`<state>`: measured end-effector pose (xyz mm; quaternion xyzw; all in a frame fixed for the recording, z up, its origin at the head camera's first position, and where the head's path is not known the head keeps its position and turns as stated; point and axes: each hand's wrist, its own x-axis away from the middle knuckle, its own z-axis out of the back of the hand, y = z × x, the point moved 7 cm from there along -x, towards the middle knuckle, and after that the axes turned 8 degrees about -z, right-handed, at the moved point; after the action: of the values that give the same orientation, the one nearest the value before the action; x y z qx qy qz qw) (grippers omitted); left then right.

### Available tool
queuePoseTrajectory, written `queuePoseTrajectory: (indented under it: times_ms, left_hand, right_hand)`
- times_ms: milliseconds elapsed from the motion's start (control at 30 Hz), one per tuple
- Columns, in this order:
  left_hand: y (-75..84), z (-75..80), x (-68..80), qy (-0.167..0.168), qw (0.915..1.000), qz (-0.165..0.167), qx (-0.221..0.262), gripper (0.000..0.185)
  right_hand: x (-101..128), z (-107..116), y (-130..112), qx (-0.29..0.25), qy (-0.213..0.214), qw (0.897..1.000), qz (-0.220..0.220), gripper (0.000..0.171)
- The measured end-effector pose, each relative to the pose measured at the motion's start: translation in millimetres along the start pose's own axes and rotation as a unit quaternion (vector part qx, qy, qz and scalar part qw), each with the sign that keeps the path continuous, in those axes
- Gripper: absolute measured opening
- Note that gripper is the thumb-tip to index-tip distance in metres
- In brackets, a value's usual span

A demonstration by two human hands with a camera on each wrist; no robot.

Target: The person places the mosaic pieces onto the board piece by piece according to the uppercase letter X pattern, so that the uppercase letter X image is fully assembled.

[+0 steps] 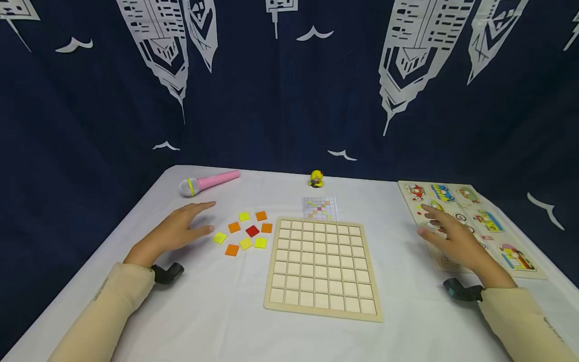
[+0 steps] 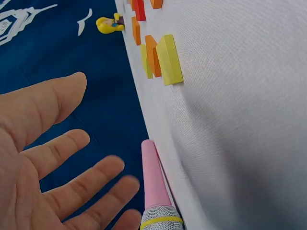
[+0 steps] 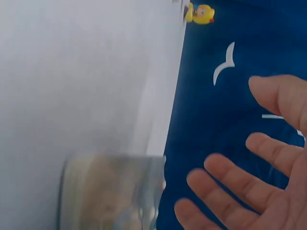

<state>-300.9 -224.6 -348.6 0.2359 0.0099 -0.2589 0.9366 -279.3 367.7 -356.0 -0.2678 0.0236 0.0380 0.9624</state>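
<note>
Yellow, orange and red tiles [image 1: 246, 233] lie loose in a small cluster on the white table [image 1: 217, 311], just left of the wooden grid board [image 1: 322, 266]. The board sits in the middle of the table and every cell that shows holds nothing. In the left wrist view the tiles [image 2: 158, 55] appear edge-on, yellow ones nearest the camera and orange and red ones behind.

The left hand [image 1: 181, 230] hovers just left of the tiles, palm down, fingers straight and spread, holding nothing; whether the fingertips touch the cloth cannot be told. The same hand [image 2: 45, 163] shows in its wrist view with the palm open and fingers apart.

The right hand [image 1: 450, 236] is to the right of the board, over the near part of a picture puzzle [image 1: 475, 221] printed with cartoon vehicles. Its fingers are stretched out and relaxed, gripping nothing; whether they rest on the puzzle cannot be told. In the right wrist view the hand [image 3: 261, 167] is open, and a blurred edge of the puzzle [image 3: 110, 191] lies below it.

Just behind the board lies a small pattern card [image 1: 319, 208] with coloured squares. Farther behind it, near the table's far edge, stands a little yellow figure [image 1: 316, 178]. A pink microphone [image 1: 205, 183] with a silver head lies behind and left of the tiles. A dark blue curtain [image 1: 289, 85] with white buildings hangs behind the table.
</note>
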Motion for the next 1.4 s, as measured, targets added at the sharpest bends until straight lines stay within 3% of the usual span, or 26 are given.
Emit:
queuePoseTrajectory:
  times_ms: [267, 467, 700, 900, 1167, 1400]
  left_hand:
    - [2.5, -6.7, -3.3, -0.025, 0.9968, -0.023, 0.073, 0.057]
    - [2.0, -12.2, -7.6, -0.035, 0.9954, -0.035, 0.082, 0.054]
    - [-8.0, -21.3, -15.0, -0.076, 0.9924, -0.02, 0.095, 0.053]
    - [-17.3, -27.1, -20.9, -0.112, 0.9879, -0.009, 0.107, 0.047]
    - [-29.6, -32.3, -30.4, -0.142, 0.9802, 0.042, 0.132, 0.038]
    - [-27.9, -32.0, -34.9, -0.16, 0.9761, 0.044, 0.14, 0.035]
  right_hand:
    - [-1, -19, -21, -0.051, -0.024, 0.997, 0.053, 0.061]
    - [0, -28, -32, -0.076, -0.041, 0.993, 0.081, 0.057]
    - [1, -41, -43, -0.168, -0.083, 0.971, 0.146, 0.053]
    - [-5, -55, -49, -0.22, -0.148, 0.954, 0.142, 0.052]
    - [-5, -67, -63, -0.208, -0.211, 0.946, 0.132, 0.056]
    - [-6, -74, -69, -0.196, -0.215, 0.945, 0.149, 0.059]
